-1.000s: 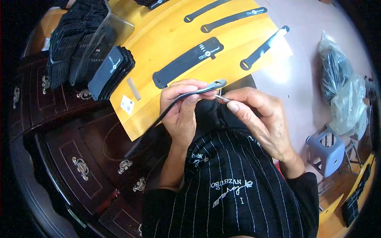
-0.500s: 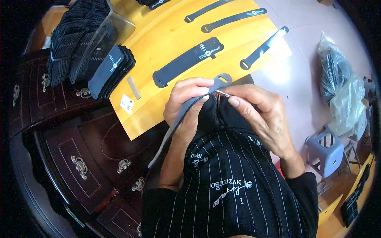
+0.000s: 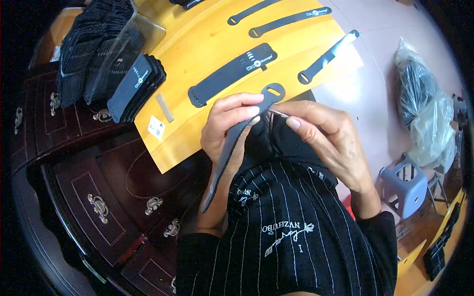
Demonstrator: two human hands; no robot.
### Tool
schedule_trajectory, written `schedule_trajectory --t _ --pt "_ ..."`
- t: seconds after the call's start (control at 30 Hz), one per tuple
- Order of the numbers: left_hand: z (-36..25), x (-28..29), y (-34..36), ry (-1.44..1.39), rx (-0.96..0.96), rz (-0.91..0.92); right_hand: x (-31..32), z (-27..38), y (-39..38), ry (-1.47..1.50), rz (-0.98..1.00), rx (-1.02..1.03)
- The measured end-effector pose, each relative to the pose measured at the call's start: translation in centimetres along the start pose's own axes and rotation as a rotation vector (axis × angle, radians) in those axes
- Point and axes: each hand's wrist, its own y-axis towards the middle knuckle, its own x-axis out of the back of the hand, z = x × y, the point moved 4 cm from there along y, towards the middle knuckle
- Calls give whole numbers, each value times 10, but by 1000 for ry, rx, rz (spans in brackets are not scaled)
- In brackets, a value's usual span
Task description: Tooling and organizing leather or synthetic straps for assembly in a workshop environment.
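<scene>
My left hand (image 3: 223, 126) is closed around a dark hook-and-loop style strap (image 3: 228, 157). The strap's rounded end with an oval slot sticks up past my fingertips, and its long tail hangs down along my left forearm. Between thumb and forefinger, my right hand (image 3: 328, 135) pinches a thin metal tool (image 3: 278, 114). The tool's tip meets the strap's edge just below the slotted end; my fingers cover most of it, so its exact kind is hidden. Beyond my hands, a wide black strap bundle (image 3: 232, 74) with white print lies on the yellow table (image 3: 187, 143).
Several narrow black straps, one of them a slotted strap (image 3: 326, 58), lie at the table's far right. A stack of straps (image 3: 134, 89) stands at left beside a clear bin (image 3: 148, 29). A blue-grey stool (image 3: 405, 190) and plastic bag (image 3: 432, 133) are at right; dark drawers (image 3: 94, 182) at left.
The strap has turned in my left hand: its tail swung to the right and its slotted end shows more openly. My right hand keeps the metal tool at the strap's edge.
</scene>
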Motion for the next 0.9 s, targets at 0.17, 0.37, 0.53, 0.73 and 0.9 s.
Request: schedule_trajectory --t 0.17,0.37,0.53,0.73,0.9 --pt "-2 -1 2 -20 -1 -2 1 1 0 -20 -17 11" --pt "4 -1 -1 -120 81 -30 2 3 0 -47 -19 10" --pt "5 -2 -2 -109 71 -19 2 5 0 -57 -44 -32" --pt "-3 -1 2 59 -19 38 3 7 2 -147 -57 16" --pt "-5 1 -2 30 -16 -3 3 4 3 -199 -35 5"
